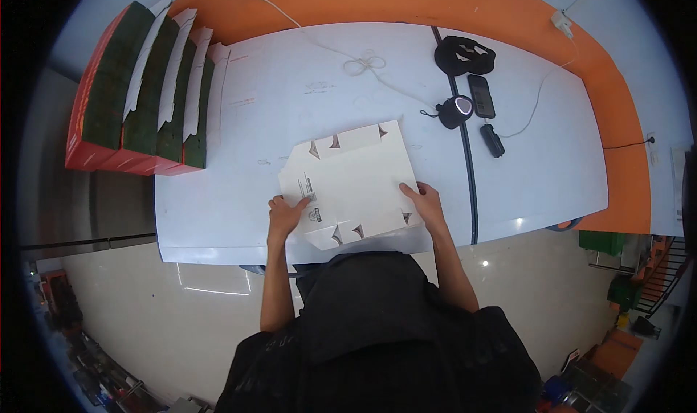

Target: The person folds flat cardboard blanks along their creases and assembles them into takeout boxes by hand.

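Observation:
A flat white cardboard box blank (359, 181) lies at a slant near the front edge of the table, with cut slots along its upper and lower sides and dark print at its left end. My left hand (286, 213) grips its left edge, thumb on top beside the print. On the right edge, my right hand (425, 199) has its thumb on the upper face and its other fingers at the rim, partly hidden. Both hands are closed on the cardboard.
Red and green boxes (138, 93) with white flaps stand at the table's (247, 159) left end. A round black speaker (455, 112), a phone (481, 96), a small black device (492, 141) and a black strap-like item (465, 54) lie at the right. A white cable (367, 63) crosses the back.

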